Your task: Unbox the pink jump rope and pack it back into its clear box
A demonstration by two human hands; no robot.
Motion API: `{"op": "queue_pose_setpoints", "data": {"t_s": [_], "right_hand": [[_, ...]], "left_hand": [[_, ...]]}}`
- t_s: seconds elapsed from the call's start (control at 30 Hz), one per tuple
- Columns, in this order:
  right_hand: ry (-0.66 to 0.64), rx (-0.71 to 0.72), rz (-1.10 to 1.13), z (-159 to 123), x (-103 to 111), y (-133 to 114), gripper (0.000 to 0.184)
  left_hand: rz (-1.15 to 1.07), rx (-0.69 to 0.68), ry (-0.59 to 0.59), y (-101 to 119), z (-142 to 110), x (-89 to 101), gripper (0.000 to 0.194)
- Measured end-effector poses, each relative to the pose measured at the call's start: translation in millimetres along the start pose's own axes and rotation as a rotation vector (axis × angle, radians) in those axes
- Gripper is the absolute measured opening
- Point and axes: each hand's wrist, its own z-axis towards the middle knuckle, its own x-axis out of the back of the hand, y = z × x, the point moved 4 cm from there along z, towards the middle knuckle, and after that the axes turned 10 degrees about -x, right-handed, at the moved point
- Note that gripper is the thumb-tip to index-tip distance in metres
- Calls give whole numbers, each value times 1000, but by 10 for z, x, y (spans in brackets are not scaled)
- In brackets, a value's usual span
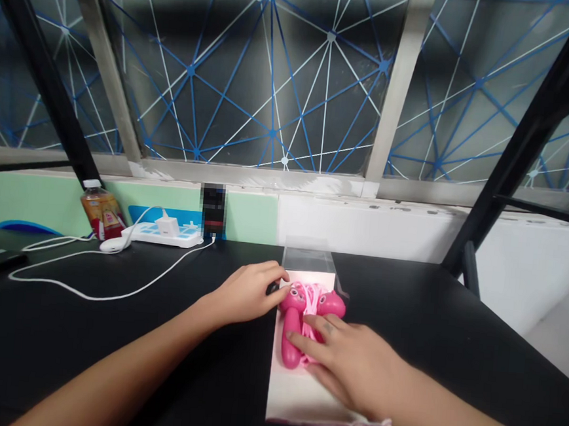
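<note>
A pink jump rope [292, 337] with two animal-headed handles lies on a pale, long card or opened package [294, 397]. Its cord is bundled between the handles. My right hand [347, 349] is over the rope, fingers across the cord and reaching the left handle, thumb low on the right side; it covers most of the right handle. At the package's upper left edge is my left hand [251, 292], thumb and fingers apart, the tips touching near the left handle's head. A clear plastic part [309, 259] shows at the package's far end.
The black table [193, 370] meets a low wall under patterned windows. Back left stand a drink bottle [101, 208], a white power strip [164, 233] and a blurred dark device [214, 211]. A white cable [95, 298] loops across the left. Black frame bars [508, 152] slant at both sides.
</note>
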Motion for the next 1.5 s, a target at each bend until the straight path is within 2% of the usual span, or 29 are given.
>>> {"op": "queue_pose_setpoints", "data": {"t_s": [0.1,0.17,0.3,0.47,0.67,0.83,1.1,1.37,1.43,1.5], "right_hand": [[-1,40,13,6,-4,35,45],[1,53,1,7,-16,37,44],[10,67,-25,-4,4,-12,43],[-12,74,10,-39,109,-94,39],[7,72,24,-53,155,-113,38],[-32,41,88,-30,141,-48,39],[23,4,22,43,-42,112,39],[138,-21,-200,149,-117,190,39],[185,11,-224,132,-75,144,34],[221,96,-150,75,-6,47,29]], "left_hand": [[5,4,77,-117,16,-31,20],[-17,8,92,-225,36,-83,27],[-98,51,47,-431,80,-200,42],[-170,66,24,-503,121,-236,37],[-214,52,86,-475,145,-223,22],[-311,59,82,-407,117,-196,17],[-310,20,83,-235,56,-154,12],[-266,-41,17,36,30,-132,19],[-230,-40,8,52,16,-124,22],[-211,-45,8,49,2,-119,24]]}}
